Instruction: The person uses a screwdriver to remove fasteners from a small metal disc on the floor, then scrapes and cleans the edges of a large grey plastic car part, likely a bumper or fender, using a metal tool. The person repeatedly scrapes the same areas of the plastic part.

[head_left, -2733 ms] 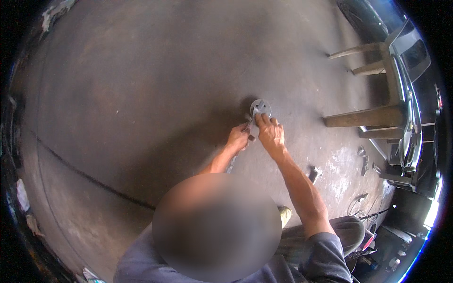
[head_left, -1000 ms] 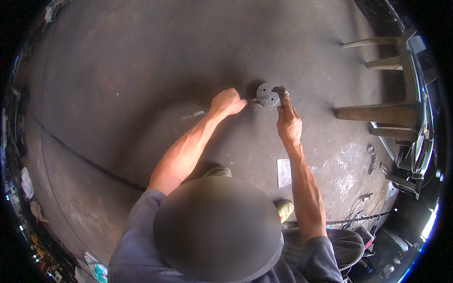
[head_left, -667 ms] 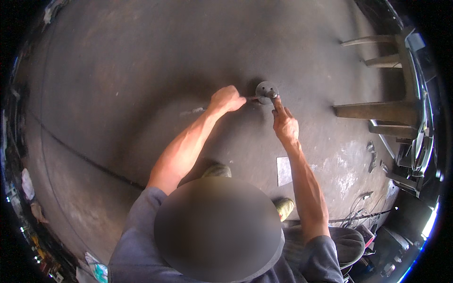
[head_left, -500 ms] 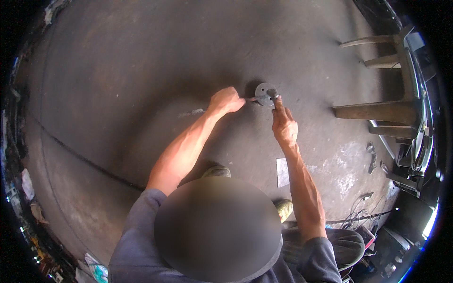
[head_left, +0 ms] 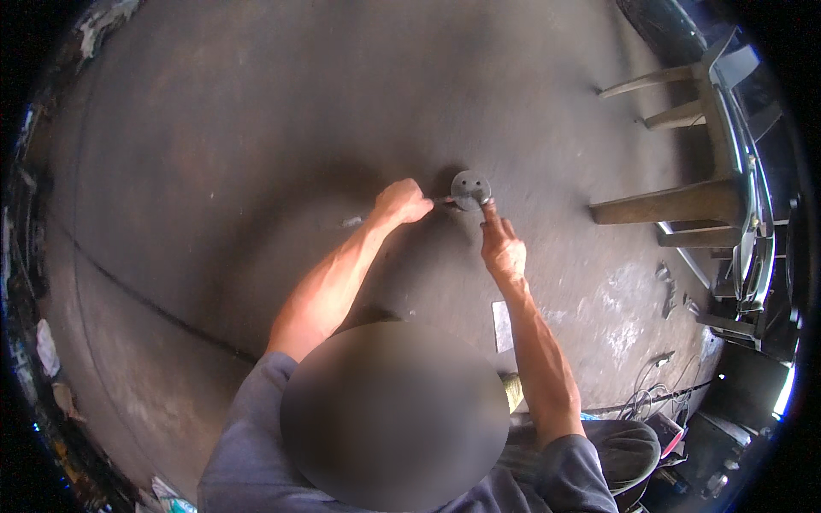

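Round grey disc (head_left: 469, 188) is on the concrete floor (head_left: 299, 103), just past both hands, with two dark holes showing in its far half. The left hand (head_left: 402, 202) is balled up around a thin rod (head_left: 443, 199) that reaches the disc's left edge. The right hand (head_left: 503, 250) is wrapped around a dark tool (head_left: 487, 203) at the near right edge — too blurry to tell its shape. Loads of elbow room far and left; over on the right, chair legs (head_left: 667, 203) jut in, well apart from the hands. White sheet (head_left: 502, 327) lies nearer, by the right forearm.
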{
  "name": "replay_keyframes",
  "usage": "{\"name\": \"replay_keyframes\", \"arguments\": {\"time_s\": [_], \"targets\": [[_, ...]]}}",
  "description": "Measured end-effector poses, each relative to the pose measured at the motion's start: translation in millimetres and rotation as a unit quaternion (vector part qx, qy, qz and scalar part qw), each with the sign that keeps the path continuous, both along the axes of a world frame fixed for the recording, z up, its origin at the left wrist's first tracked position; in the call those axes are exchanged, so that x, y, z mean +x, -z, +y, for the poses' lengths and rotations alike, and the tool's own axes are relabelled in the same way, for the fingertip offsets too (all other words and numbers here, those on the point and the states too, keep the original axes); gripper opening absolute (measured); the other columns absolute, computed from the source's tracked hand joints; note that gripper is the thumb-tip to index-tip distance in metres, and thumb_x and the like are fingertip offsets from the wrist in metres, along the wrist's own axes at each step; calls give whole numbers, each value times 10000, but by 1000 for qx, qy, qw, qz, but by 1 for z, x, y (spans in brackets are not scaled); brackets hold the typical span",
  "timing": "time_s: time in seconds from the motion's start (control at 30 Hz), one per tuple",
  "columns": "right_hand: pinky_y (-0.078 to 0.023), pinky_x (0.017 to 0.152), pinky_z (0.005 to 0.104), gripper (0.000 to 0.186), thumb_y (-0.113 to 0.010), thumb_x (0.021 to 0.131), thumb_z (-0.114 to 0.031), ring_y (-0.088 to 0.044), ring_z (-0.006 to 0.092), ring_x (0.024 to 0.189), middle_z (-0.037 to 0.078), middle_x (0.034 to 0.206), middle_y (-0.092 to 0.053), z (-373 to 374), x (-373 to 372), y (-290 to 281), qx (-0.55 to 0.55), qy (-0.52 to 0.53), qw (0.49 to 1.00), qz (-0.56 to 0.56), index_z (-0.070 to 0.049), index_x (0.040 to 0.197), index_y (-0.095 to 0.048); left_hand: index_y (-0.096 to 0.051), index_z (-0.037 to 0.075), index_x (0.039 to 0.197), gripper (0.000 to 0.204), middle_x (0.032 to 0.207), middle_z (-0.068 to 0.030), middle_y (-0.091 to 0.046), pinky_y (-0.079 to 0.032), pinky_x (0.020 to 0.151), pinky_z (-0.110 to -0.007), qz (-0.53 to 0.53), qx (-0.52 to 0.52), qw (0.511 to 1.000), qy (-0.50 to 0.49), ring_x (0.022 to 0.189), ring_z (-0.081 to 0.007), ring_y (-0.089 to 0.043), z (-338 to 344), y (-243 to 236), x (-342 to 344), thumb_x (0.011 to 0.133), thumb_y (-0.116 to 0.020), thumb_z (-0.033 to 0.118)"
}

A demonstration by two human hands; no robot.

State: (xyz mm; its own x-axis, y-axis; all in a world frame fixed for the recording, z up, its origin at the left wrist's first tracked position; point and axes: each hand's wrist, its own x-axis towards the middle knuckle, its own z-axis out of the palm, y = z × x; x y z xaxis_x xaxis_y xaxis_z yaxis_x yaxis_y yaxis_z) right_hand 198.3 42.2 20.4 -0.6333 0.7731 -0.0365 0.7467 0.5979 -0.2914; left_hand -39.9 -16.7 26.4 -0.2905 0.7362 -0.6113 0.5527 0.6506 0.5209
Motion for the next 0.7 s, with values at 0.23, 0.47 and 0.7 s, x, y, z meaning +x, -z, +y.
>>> {"name": "replay_keyframes", "arguments": {"time_s": [0.23,0.47,0.7], "targets": [[-572,625,445,550,-560,938,-165,-675,354,744,178,966,-646,0,-15,-9,19,43,988,148,-242,1451,-379,-729,-11,814,275,732,-191,-690,-516,631,-396,-97,89,990,-44,672,-293,-689,26,21,11,797,-648,252],[-557,609,453,511,-553,939,-192,-668,367,729,181,901,-650,8,-12,2,-15,6,998,67,-230,1429,-415,-711,-13,887,267,747,-155,-690,-490,653,-399,-84,65,993,-43,687,-227,-658,25,24,13,859,-657,247],[-560,587,432,514,-546,947,-209,-669,350,699,166,875,-648,-4,-20,0,10,-9,997,79,-245,1438,-399,-730,17,877,240,784,-196,-695,-522,754,-433,-36,109,992,-54,806,-339,-691,-3,18,26,818,-606,215]]}}
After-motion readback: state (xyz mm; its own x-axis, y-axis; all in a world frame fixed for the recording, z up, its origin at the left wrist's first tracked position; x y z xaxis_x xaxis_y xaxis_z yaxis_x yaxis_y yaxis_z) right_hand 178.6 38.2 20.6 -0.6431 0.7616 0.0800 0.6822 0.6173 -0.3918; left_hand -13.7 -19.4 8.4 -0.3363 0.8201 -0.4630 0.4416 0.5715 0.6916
